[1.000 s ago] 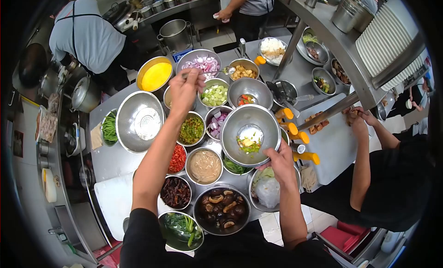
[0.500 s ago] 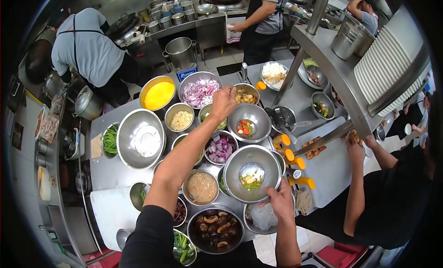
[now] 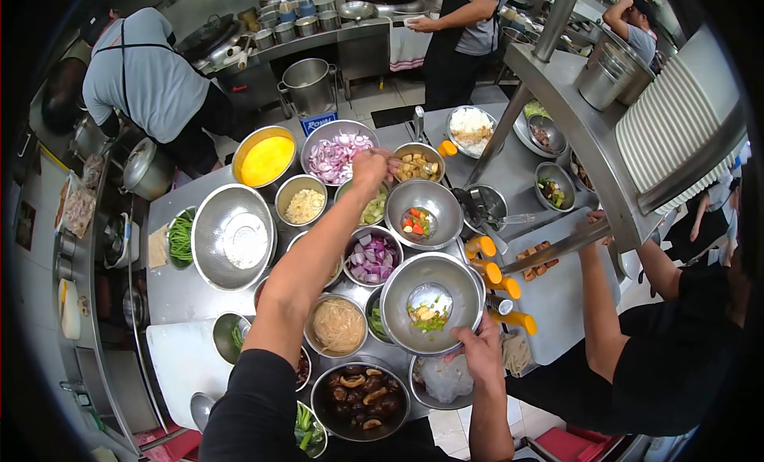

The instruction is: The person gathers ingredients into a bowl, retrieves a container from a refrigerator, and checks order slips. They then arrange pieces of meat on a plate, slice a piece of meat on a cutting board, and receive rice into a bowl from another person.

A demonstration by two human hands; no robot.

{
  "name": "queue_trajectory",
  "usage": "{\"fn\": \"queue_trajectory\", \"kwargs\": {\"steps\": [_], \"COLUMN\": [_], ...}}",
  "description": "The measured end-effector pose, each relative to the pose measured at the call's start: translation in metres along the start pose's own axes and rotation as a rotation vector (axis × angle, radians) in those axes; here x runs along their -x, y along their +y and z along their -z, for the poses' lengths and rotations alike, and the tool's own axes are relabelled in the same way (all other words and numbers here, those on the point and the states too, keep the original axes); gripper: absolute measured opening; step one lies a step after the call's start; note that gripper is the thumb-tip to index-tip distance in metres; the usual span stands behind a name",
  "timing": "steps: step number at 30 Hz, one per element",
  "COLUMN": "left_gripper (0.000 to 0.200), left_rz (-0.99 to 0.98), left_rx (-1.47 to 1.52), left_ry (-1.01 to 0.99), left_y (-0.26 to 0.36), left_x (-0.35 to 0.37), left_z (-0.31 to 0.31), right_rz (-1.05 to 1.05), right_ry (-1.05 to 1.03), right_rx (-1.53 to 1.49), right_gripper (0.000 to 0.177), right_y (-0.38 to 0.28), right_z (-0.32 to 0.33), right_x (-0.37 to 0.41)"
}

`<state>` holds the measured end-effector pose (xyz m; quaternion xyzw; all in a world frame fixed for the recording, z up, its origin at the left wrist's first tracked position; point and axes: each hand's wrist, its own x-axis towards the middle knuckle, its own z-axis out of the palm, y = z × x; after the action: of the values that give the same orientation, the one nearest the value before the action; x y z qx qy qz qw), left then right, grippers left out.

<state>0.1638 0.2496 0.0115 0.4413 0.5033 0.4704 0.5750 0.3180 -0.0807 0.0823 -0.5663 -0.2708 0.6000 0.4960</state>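
My left hand (image 3: 371, 172) reaches across the bowls, its fingers closed on a metal spoon (image 3: 430, 167) whose end lies over a bowl of light-brown chunks (image 3: 412, 166). Sliced shallots (image 3: 341, 153) fill the bowl just beyond that wrist. My right hand (image 3: 480, 349) grips the near right rim of a steel mixing bowl (image 3: 398, 319), thumb inside the edge. Chopped green pieces and pale garlic-like bits (image 3: 430, 312) lie at its bottom. Behind it sits another steel bowl with red and green pieces (image 3: 416, 223). Below my left forearm are purple onion chunks (image 3: 372, 260).
Dark mushrooms (image 3: 362, 397), noodle-like strands (image 3: 338, 325) and a large steel bowl (image 3: 232, 237) crowd the counter. Orange-capped bottles (image 3: 501, 283) stand at right. A shelf post (image 3: 497, 132) rises beyond them. A co-worker's arms (image 3: 598, 303) work over a cutting board (image 3: 557, 315).
My left hand has shifted slightly left and lower, and the spoon over the brown chunks now shows. My right hand still holds the mixing bowl. The co-worker's hands at right moved left.
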Motion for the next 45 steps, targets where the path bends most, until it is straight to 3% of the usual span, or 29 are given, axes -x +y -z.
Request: {"fn": "queue_trajectory", "kwargs": {"steps": [2,6,9,15,18,19,21,23,25,26,27,29,31,32,33,35,37,39,41,43,45], "left_gripper": [0.017,0.017,0.016,0.024,0.023,0.024,0.028,0.026,0.023,0.024,0.025,0.033,0.045,0.049,0.054,0.057,0.061,0.061,0.054,0.027,0.019], "left_rz": [0.077,0.055,-0.101,-0.481,-0.548,-0.537,-0.524,-0.339,-0.14,-0.121,0.024,0.085,-0.111,-0.326,-0.543,-0.539,0.034,0.164,0.106,-0.013,0.074], "left_rx": [0.216,0.235,0.211,-0.312,-0.373,-0.217,-0.343,-0.238,-0.155,-0.134,-0.078,-0.14,-0.782,-0.916,-1.051,-1.055,-0.801,-0.814,-0.827,-0.839,-0.643], "left_ry": [0.0,-0.011,-0.071,-0.331,-0.227,-0.153,0.009,0.003,-0.009,0.017,-0.065,-0.152,-0.009,0.119,0.239,0.024,-0.404,-0.441,-0.354,-0.155,0.056], "left_y": [0.005,0.028,0.075,0.125,0.131,0.124,0.109,0.068,0.027,0.017,0.01,0.015,0.033,0.034,0.041,0.073,0.134,0.162,0.164,0.154,0.153], "left_x": [0.002,0.018,0.068,0.195,0.185,0.166,0.125,0.075,0.037,0.034,0.027,0.033,0.045,0.051,0.067,0.108,0.188,0.255,0.302,0.343,0.394], "left_z": [0.01,0.031,0.043,0.047,0.049,0.047,0.043,0.039,0.03,0.023,0.021,0.021,0.033,0.043,0.055,0.091,0.127,0.162,0.209,0.266,0.314], "right_rz": [-0.004,0.029,0.027,0.014,0.044,0.039,0.087,0.078,0.111,0.108,0.102,0.113,0.103,0.106,0.11,0.083,0.107,0.107,0.076,0.037,-0.01], "right_ry": [0.02,0.074,0.122,0.123,0.104,0.086,0.136,0.075,0.149,0.154,0.157,0.13,0.114,0.097,0.086,0.054,-0.058,-0.098,-0.34,-0.602,-0.76], "right_rx": [-0.02,-0.012,-0.019,-0.047,-0.055,-0.045,-0.028,-0.001,0.005,0.022,0.038,0.022,0.001,0.005,0.006,0.005,0.026,0.05,0.078,0.029,-0.044], "right_gripper": [0.043,0.043,0.044,0.044,0.042,0.042,0.04,0.04,0.039,0.039,0.039,0.038,0.037,0.035,0.033,0.029,0.029,0.031,0.036,0.039,0.045], "right_y": [0.0,-0.005,-0.005,-0.014,-0.015,-0.016,-0.017,-0.009,-0.007,-0.004,-0.001,0.004,0.007,0.009,0.009,0.005,0.002,0.002,0.007,0.019,0.037], "right_z": [0.003,0.005,0.007,-0.003,-0.009,-0.011,-0.014,-0.009,-0.012,-0.011,-0.01,-0.012,-0.013,-0.011,-0.017,-0.039,-0.067,-0.111,-0.149,-0.197,-0.251], "right_x": [-0.005,-0.018,-0.03,-0.046,-0.05,-0.047,-0.038,-0.031,-0.017,-0.011,-0.005,0.007,0.012,0.014,0.019,0.026,0.034,0.041,0.045,0.05,0.066]}}
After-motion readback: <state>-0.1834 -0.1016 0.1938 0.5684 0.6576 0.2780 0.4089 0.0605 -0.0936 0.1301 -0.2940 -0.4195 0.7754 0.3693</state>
